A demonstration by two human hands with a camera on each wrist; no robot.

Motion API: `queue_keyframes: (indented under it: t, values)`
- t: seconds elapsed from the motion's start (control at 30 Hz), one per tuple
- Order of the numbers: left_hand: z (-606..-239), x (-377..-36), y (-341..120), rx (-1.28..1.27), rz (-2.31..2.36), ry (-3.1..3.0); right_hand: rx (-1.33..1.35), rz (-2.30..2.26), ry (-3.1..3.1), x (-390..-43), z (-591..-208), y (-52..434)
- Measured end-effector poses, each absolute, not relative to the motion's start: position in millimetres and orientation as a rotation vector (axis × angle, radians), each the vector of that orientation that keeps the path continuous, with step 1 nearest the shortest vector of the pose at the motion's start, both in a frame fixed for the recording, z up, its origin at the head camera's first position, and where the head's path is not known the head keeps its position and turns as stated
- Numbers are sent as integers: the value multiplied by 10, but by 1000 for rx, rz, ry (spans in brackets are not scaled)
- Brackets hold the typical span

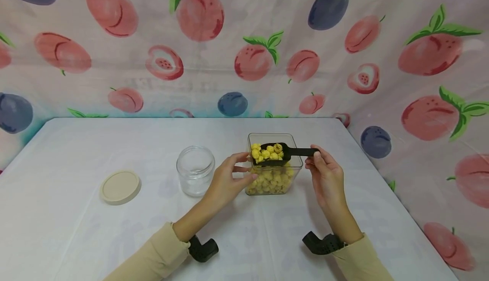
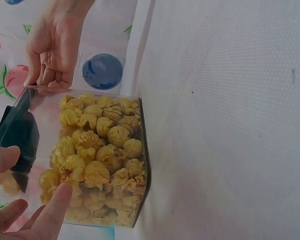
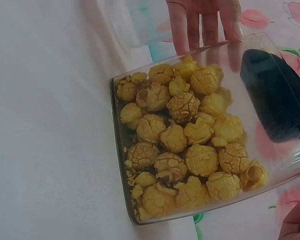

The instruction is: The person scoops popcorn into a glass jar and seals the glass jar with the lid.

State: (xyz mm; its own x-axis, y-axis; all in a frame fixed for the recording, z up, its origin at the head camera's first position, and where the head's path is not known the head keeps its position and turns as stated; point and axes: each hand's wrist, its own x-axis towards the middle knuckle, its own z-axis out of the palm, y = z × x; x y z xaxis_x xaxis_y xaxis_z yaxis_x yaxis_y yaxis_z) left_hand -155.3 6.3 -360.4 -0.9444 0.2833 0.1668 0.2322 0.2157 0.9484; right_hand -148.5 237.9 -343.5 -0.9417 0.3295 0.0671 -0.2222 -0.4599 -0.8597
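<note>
A clear square container [image 1: 271, 134] holds yellow popcorn balls [image 1: 272, 182] in its lower part. Above them, level with the rim, lies a black scoop [image 1: 302, 152] loaded with more popcorn. My right hand [image 1: 328, 175] pinches the end of its handle at the container's right side. My left hand [image 1: 225, 179] is at the container's left side, fingers extended against the wall and thumb toward the front. In the right wrist view, the dark scoop [image 3: 275, 95] shows through the upper wall, above the popcorn [image 3: 185, 145].
An uncovered clear glass jar [image 1: 195, 168] stands just left of the container, close to my left hand. Farther left, a round beige lid [image 1: 120, 186] lies on the white tablecloth [image 1: 76, 230]. A fruit-print curtain [image 1: 206, 60] hangs behind the table.
</note>
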Motion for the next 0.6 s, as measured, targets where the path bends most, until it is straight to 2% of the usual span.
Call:
queue_keyframes:
  t: [0.6]
  values:
    - [-3592, -1547, 63, 495, 1857, 2421, -102, 2542, -1268, -1509, -3463, 2462]
